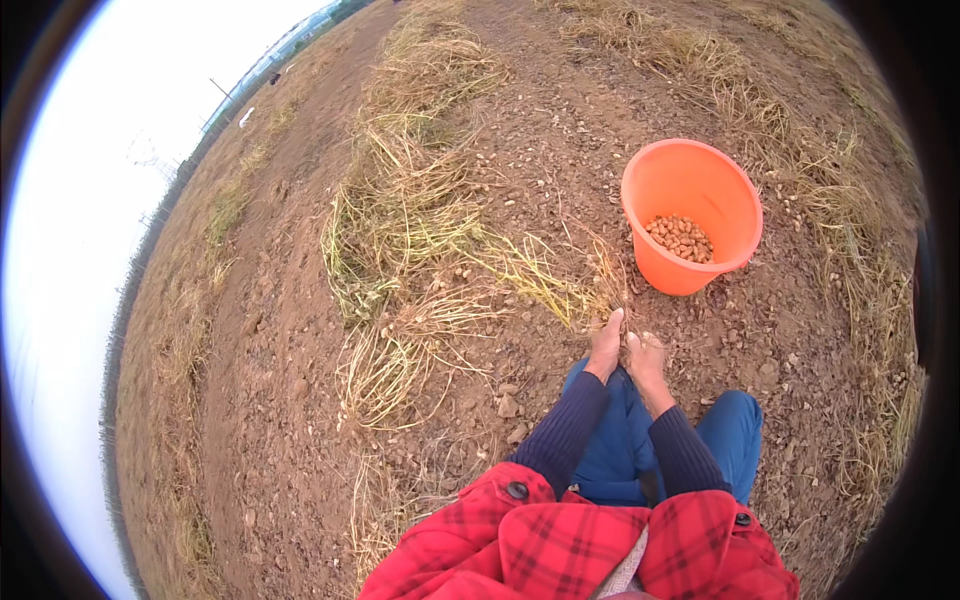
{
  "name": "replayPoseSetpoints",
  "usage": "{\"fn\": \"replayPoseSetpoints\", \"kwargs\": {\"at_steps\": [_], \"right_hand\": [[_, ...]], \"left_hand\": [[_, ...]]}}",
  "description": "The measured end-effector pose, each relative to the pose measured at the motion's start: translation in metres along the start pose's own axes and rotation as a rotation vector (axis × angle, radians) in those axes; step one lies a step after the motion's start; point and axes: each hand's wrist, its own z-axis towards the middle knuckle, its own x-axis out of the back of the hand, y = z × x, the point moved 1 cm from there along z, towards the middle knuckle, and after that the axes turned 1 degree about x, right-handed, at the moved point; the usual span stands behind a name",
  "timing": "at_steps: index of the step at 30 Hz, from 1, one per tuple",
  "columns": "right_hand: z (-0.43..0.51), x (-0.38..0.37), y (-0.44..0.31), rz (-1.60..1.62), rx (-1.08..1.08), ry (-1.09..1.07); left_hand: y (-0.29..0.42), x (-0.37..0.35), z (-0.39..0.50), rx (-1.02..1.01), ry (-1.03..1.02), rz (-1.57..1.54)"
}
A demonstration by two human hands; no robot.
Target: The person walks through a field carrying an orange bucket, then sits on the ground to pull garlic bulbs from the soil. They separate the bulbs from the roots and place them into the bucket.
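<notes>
My left hand [606, 346] is closed around a bunch of dried peanut plants [551, 289], whose stems fan out to the upper left. Close beside it, my right hand [646, 358] is at the root end of the bunch; its fingertips are too small to show whether they pinch a pod or root. Just beyond my hands, to the upper right, an orange plastic bucket [643, 251] stands on the soil, tilted in the view by the lens. Peanuts in their shells [681, 238] cover part of its bottom.
A row of pulled peanut plants [409, 202] runs from beside my left arm up the view. Another row [810, 176] lies right of the bucket. Clods and small stones [508, 406] dot the brown soil. My knees, in blue trousers [731, 435], are bent below the bucket.
</notes>
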Motion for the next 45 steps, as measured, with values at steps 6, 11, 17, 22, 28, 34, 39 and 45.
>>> {"fn": "replayPoseSetpoints", "kwargs": {"at_steps": [6,11,17,22,28,34,39,45], "right_hand": [[-0.004,0.026,-0.022,0.273,-0.374,-0.323],[-0.008,0.032,-0.031,0.15,-0.583,-0.628],[-0.033,0.053,-0.041,0.042,-0.483,-1.068],[-0.045,0.072,-0.076,0.32,-0.356,-0.988],[0.027,0.079,-0.156,0.85,-0.135,-0.675],[0.105,0.062,-0.216,0.878,-0.203,-0.249],[0.118,0.067,-0.207,0.376,-0.125,0.179],[0.065,0.092,-0.139,0.527,0.093,0.017]], "left_hand": [[-0.005,0.006,0.001,0.019,0.009,0.248],[-0.009,0.008,0.005,0.044,0.073,0.263],[-0.015,0.014,0.02,-0.003,0.002,0.04],[-0.008,0.015,0.018,0.019,-0.064,-0.069],[0.004,0.023,0.016,0.162,-0.12,-0.411],[0.011,0.032,0.018,0.2,-0.088,-0.535],[0.021,0.035,0.007,0.272,-0.12,-0.583],[0.053,0.063,-0.016,0.225,-0.245,-0.626]]}}
